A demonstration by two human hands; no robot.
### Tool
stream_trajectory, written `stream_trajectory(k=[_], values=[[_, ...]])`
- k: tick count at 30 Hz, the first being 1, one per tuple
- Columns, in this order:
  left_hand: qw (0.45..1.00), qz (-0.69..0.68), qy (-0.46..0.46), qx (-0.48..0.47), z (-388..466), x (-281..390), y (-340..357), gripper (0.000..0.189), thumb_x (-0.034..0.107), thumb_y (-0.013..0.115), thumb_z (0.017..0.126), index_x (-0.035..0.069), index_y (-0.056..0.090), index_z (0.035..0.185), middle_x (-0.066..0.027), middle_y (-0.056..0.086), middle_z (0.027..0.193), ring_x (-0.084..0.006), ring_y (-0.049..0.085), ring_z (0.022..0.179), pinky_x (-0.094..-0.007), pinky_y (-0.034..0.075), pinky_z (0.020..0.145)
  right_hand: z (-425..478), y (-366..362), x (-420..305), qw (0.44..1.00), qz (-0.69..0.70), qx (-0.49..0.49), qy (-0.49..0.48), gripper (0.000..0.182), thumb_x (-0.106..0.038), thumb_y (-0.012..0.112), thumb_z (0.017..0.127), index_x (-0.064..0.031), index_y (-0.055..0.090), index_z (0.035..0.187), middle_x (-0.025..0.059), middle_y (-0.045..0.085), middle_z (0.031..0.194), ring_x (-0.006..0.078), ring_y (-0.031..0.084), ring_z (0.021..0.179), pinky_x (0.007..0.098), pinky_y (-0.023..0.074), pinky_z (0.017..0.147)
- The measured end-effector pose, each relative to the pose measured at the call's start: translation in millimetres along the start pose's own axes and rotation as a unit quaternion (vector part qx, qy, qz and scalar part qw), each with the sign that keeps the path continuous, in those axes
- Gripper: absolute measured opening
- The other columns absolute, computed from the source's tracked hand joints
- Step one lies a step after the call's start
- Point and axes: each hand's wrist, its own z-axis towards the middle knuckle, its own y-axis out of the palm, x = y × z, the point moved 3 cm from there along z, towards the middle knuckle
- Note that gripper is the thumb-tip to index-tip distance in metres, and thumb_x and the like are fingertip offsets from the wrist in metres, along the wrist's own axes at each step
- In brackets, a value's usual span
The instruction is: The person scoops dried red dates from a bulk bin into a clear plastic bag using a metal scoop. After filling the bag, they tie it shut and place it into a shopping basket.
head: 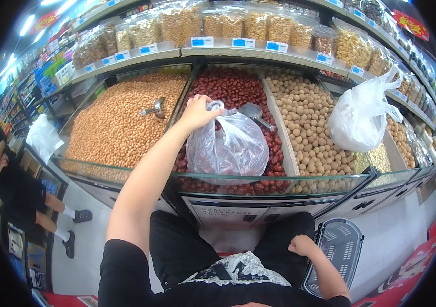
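My left hand (201,112) grips the gathered top of a clear plastic bag (228,149), which rests on the red dates (227,86) in the middle bin and looks to have dates inside. A metal scoop (255,114) lies on the dates just right of the bag's top. My right hand (301,245) is curled near my right thigh, away from the bins; whether its fingers hold anything cannot be seen. Left of the dates, a second metal scoop (155,109) lies on a heap of shelled peanuts (114,122).
A glass guard (271,180) edges the bins. Round dried longans (304,119) fill the right bin, with a white plastic bag (356,115) over them. Bagged goods line the shelf (237,51). A grey basket (335,253) stands at my right. Another person (22,192) is at far left.
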Motion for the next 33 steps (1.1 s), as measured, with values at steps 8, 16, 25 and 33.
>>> stream_trajectory(k=[8, 16, 25, 33], values=[[0.987, -0.156, 0.023, -0.031, 23.2, -11.3, 7.8, 0.019, 0.020, 0.069, 0.090, 0.002, 0.067, 0.094, -0.0102, 0.071, 0.088, -0.0187, 0.067, 0.082, -0.0320, 0.052, 0.076, -56.1, -39.5, -96.8, 0.969, 0.024, -0.223, -0.107, 0.031, -0.035, 0.062, 0.092, -0.0069, 0.067, 0.081, 0.0119, 0.066, 0.069, 0.0322, 0.066, 0.067, 0.0434, 0.0522, 0.063], [0.767, -0.638, 0.002, -0.069, 14.4, -4.3, -7.7, 0.010, 0.014, 0.047, 0.103, 0.006, 0.052, 0.103, -0.0078, 0.059, 0.081, -0.0163, 0.057, 0.075, -0.0300, 0.048, 0.071, 53.8, -312.1, -273.4, 0.846, -0.074, 0.223, -0.478, 0.029, -0.024, 0.069, 0.088, -0.0052, 0.061, 0.109, 0.0111, 0.061, 0.115, 0.0292, 0.059, 0.111, 0.0407, 0.0485, 0.091], [0.822, -0.527, 0.118, -0.183, 6.1, 20.1, -35.8, 0.037, 0.040, 0.046, 0.093, 0.005, 0.054, 0.097, 0.0071, 0.034, 0.060, -0.0042, 0.028, 0.053, -0.0240, 0.022, 0.052, 201.9, -364.3, -223.6, 0.862, -0.286, 0.348, -0.233, 0.033, -0.038, 0.066, 0.090, -0.0080, 0.070, 0.076, 0.0118, 0.064, 0.061, 0.0300, 0.063, 0.063, 0.0393, 0.0442, 0.084], [0.956, -0.025, 0.172, -0.235, -10.3, 29.2, -30.5, 0.039, 0.021, 0.076, 0.070, 0.003, 0.073, 0.104, -0.0154, 0.065, 0.067, -0.0278, 0.066, 0.062, -0.0369, 0.052, 0.064, 116.1, -357.0, -217.9, 0.944, -0.225, 0.066, -0.230, 0.079, -0.040, 0.086, 0.060, -0.0024, 0.061, 0.125, 0.0159, 0.064, 0.071, 0.0396, 0.064, 0.068, 0.0432, 0.0510, 0.062]])
